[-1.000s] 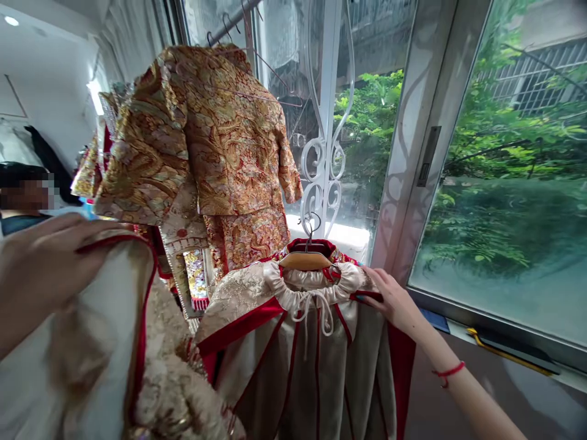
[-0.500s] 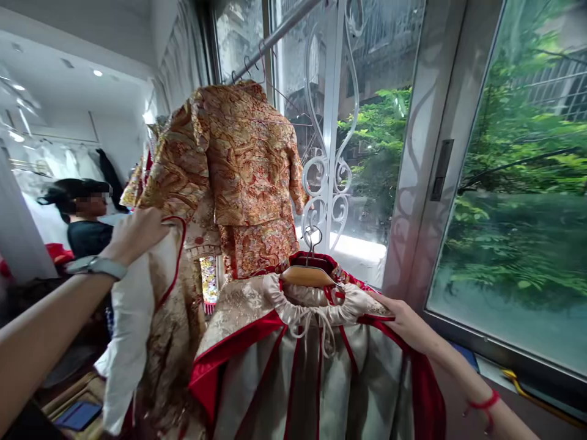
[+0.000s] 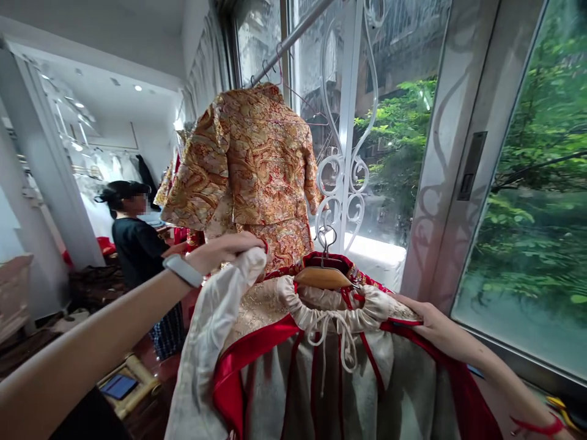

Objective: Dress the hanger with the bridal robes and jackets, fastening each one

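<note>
left hand (image 3: 241,244) clasps pale cloth (image 3: 204,342); right hand (image 3: 433,327) pinches garment (image 3: 339,385), wooden hanger (image 3: 322,278) at its neckline (image 3: 305,316).

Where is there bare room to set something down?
Lower left, a glossy dark-red floor patch shows between a tan wooden stool bearing a blue phone and the cream, red-trimmed garment. It's crowded around the brown wooden hanger: left hand and right hand grip that garment, the gold brocade jacket behind.

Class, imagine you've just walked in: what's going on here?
A person's left hand grips pale cloth at the left of a cream-and-red garment on a wooden hanger; the right hand holds that garment's shoulder. Behind, a gold brocade jacket hangs from a rail. Another person stands farther back, on the left.
</note>
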Tool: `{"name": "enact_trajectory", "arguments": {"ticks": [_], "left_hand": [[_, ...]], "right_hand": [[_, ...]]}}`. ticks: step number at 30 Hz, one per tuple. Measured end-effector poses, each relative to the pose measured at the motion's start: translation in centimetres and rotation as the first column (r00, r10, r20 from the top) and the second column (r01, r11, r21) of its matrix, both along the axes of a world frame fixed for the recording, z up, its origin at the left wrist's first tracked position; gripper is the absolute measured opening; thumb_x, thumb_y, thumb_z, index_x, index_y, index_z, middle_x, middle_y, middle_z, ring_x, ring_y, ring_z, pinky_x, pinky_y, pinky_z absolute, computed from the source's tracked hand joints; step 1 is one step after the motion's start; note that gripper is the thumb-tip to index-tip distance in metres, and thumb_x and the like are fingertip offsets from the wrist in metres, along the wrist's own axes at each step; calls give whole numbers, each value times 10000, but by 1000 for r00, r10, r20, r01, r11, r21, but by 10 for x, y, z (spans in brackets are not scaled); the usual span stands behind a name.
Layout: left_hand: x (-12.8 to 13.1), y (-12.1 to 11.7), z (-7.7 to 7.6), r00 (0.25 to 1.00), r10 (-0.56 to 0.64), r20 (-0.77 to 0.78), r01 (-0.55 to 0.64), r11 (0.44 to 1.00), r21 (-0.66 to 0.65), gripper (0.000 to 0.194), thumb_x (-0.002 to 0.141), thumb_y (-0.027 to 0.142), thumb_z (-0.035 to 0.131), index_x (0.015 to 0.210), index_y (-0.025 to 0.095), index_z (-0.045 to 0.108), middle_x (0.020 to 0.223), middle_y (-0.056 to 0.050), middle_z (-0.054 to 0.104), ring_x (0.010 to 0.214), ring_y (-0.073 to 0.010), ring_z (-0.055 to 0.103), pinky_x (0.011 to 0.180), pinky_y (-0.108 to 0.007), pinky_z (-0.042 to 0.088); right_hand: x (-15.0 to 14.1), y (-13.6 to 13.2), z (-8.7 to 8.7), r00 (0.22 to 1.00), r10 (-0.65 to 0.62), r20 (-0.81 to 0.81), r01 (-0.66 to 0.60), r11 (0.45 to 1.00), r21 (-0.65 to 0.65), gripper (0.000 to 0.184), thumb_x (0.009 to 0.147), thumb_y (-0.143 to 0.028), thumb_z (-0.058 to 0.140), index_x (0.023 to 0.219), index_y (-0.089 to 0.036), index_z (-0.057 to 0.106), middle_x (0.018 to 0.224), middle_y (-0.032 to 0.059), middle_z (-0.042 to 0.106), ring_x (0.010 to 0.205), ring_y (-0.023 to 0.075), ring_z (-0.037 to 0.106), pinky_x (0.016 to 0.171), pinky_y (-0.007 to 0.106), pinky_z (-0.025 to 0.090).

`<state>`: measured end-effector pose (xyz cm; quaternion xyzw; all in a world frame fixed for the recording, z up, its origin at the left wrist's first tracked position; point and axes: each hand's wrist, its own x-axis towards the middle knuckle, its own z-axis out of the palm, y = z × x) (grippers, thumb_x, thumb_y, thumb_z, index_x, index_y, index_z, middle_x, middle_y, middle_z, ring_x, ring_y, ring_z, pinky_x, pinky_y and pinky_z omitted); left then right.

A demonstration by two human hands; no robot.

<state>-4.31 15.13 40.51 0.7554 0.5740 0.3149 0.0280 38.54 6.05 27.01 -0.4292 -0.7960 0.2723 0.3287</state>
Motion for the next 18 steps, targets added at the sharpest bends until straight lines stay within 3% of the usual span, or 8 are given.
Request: {"name": "enact_trajectory", "arguments": {"ticks": [4, 6, 8, 9, 12, 14, 16, 18], "left_hand": [[40, -50, -69, 996, -82, 35, 87, 982, -165, 369, 796, 422, 535, 1007, 173, 708, 993, -112, 735, 973, -309, 672, 843, -425, 556], [49, -81, -108, 989, -61, 131, 81, 985, -153, 634, 791, 431, 530, 1351, 135, 508, 1393, -172, 552, 1280, -339, 516, 1041, -457, 457], [52, -103, -139, 960, -30, 277, 78, 983, -164, 800, 822, 457, 490, 1507, 124, 244, 1574, -181, 298, 1444, -334, 294, 1130, -476, 357], [52, -109, -149, 929, -16, 371, 90, 979, -182, 815, 857, 474, 441, 1536, 148, 129, 1596, -179, 244, 1455, -323, 273, 1118, -481, 371], [46, -109, -156, 785, 34, 618, 163, 952, -260, 737, 943, 492, 251, 1520, 276, -152, 1541, -179, 353, 1245, -284, 563, 884, -449, 550], [38, -97, -145, 800, 62, 596, 147, 944, -296, 749, 942, 435, 273, 1516, 268, -179, 1381, -169, 537, 991, -250, 681, 743, -408, 578], [27, -81, -129, 929, 107, 354, -22, 971, -237, 740, 884, 364, 399, 1544, 195, 108, 1154, -141, 661, 898, -265, 679, 764, -423, 559], [14, -64, -115, 983, 182, 37, -182, 983, -15, 599, 801, 356, 523, 1368, 163, 501, 1074, -139, 670, 1006, -329, 635, 902, -479, 499]], "right_hand": [[-2, 3, -13, 995, -94, 15, 94, 995, 31, 586, 860, -321, 590, 1432, -261, 475, 1388, 52, 583, 1312, 310, 506, 1119, 454, 372], [-3, 7, -18, 994, -111, 16, 111, 993, 48, 574, 853, -312, 590, 1416, -245, 497, 1400, 60, 571, 1323, 301, 496, 1129, 452, 357], [-3, 11, -23, 995, -102, 10, 101, 993, 62, 561, 853, -305, 581, 1404, -232, 511, 1415, 64, 557, 1327, 287, 493, 1131, 441, 358], [-3, 14, -25, 995, -98, 7, 97, 993, 67, 562, 852, -303, 579, 1404, -226, 511, 1418, 67, 554, 1323, 283, 497, 1127, 438, 363], [-4, 19, -30, 994, -109, -4, 109, 991, 76, 581, 834, -274, 579, 1407, -212, 506, 1410, 83, 560, 1305, 285, 515, 1120, 453, 369], [-6, 21, -33, 994, -106, -12, 106, 992, 71, 594, 815, -241, 575, 1404, -209, 510, 1404, 87, 565, 1305, 286, 515, 1125, 462, 360], [-9, 23, -36, 995, -96, -17, 97, 993, 67, 604, 804, -220, 565, 1405, -212, 509, 1408, 89, 562, 1316, 284, 503, 1136, 467, 343], [-12, 23, -38, 995, -99, -19, 100, 993, 68, 602, 807, -222, 554, 1407, -214, 507, 1414, 92, 556, 1333, 282, 485, 1149, 478, 320]]}}
